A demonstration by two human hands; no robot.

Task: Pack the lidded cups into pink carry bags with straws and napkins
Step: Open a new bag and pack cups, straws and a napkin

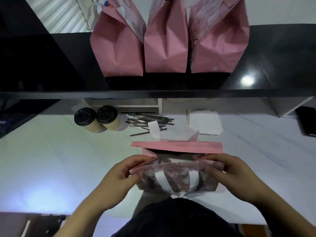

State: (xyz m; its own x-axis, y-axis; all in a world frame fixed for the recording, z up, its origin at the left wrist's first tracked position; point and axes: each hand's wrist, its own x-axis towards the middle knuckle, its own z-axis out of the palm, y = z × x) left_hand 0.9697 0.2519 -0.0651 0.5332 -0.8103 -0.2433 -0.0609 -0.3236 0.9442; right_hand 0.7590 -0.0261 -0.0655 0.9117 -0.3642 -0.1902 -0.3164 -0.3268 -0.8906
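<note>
On the white surface stands a pink paper carry bag with a patterned front and white handles, its mouth open towards the camera. The left hand pinches the bag's left top corner with curled fingers, and the right hand pinches the right top corner the same way — the near rim is stretched between them.

Beyond the bag, at the back left of the surface, two beige paper cups with black lids stand touching each other. Just to their right lies a loose pile of dark wrapped straws, with a white paper slip lying over its near edge. Further right lies a stack of white napkins.

Above, on a glossy black shelf, three pink paper bags with folded tops stand side by side — close together in a row.
</note>
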